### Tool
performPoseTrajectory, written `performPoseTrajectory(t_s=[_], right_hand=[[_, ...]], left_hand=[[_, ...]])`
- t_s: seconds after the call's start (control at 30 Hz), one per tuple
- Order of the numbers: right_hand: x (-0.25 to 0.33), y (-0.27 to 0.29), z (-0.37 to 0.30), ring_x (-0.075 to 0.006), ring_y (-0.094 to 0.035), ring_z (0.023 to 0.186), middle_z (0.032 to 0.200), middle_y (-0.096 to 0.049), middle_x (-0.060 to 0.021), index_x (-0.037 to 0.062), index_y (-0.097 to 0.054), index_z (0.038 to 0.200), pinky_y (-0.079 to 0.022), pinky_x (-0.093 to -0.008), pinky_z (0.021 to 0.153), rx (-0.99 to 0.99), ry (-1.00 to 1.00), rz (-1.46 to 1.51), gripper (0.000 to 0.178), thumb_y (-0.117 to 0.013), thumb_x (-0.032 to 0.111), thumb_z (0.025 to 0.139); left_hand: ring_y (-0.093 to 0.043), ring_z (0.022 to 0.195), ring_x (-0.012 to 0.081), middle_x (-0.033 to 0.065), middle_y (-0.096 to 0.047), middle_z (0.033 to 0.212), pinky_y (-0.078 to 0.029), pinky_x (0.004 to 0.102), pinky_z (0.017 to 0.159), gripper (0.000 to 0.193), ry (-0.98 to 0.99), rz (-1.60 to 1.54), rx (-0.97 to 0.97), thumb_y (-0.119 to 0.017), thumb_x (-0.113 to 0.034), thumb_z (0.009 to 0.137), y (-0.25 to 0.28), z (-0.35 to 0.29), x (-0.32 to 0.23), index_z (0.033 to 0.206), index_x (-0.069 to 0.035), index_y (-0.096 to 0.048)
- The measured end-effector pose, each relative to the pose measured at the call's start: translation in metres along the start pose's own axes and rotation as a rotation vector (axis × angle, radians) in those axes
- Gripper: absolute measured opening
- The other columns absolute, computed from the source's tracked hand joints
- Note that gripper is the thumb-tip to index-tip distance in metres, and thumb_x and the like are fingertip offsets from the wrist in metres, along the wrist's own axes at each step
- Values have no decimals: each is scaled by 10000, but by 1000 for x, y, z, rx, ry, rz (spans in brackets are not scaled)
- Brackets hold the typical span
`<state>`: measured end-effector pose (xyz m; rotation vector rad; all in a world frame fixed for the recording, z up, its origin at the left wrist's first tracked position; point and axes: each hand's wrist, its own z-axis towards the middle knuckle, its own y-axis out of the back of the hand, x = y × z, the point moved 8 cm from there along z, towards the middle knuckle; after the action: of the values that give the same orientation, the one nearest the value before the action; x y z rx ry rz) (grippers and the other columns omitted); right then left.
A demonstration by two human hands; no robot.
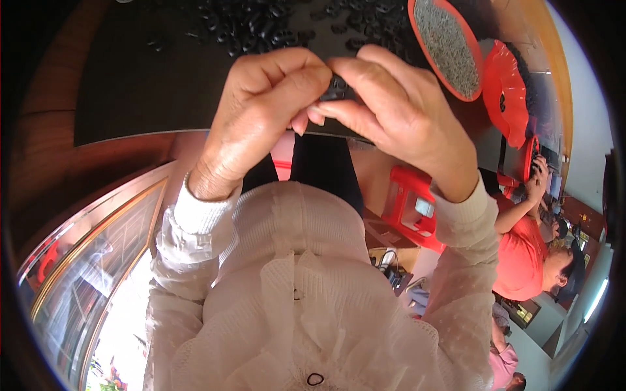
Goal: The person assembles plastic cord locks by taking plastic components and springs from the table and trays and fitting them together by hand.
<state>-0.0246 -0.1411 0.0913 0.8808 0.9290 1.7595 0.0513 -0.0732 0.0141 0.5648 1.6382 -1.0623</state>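
Both hands meet over the near edge of a dark table [143,104]. My left hand [264,98] is closed, its thumb and fingers pinched at the left end of a small black plastic part [336,88]. From the other side my right hand [394,98] grips the same part between thumb and forefinger. Most of the part is hidden by the fingers, so its exact kind is unclear. Just beyond the hands lies a loose heap of small glossy black parts [251,26], with more black pieces [352,26] to the right.
An oval orange-red tray [479,72] of small grey metal pieces stands at the right, beside a red scalloped dish [505,98] with black parts. A red plastic stool [398,202] is below the table. Farther right sits a person in a red shirt [521,260].
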Motion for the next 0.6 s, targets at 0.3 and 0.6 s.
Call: performPoseTrajectory(t_s=[0.3,0.6], right_hand=[[2,2,0,-175,-564,553,779,-519,-40,51,-575,885,-451,-277,439,-7,-10,9,382,-788,304,695],[1,-1,4,-196,-548,564,730,-483,-32,59,-560,826,-452,-298,457,95,-8,17,356,-768,318,699]], left_hand=[[-446,570,60,-5,-480,616,-359,211,517,189,14,59,19,-473,-70,889,-2,-5,-8,726,-4,-542],[-435,562,87,21,-477,610,-343,259,504,205,23,168,114,-450,-94,869,-3,-3,-5,703,11,-510]])
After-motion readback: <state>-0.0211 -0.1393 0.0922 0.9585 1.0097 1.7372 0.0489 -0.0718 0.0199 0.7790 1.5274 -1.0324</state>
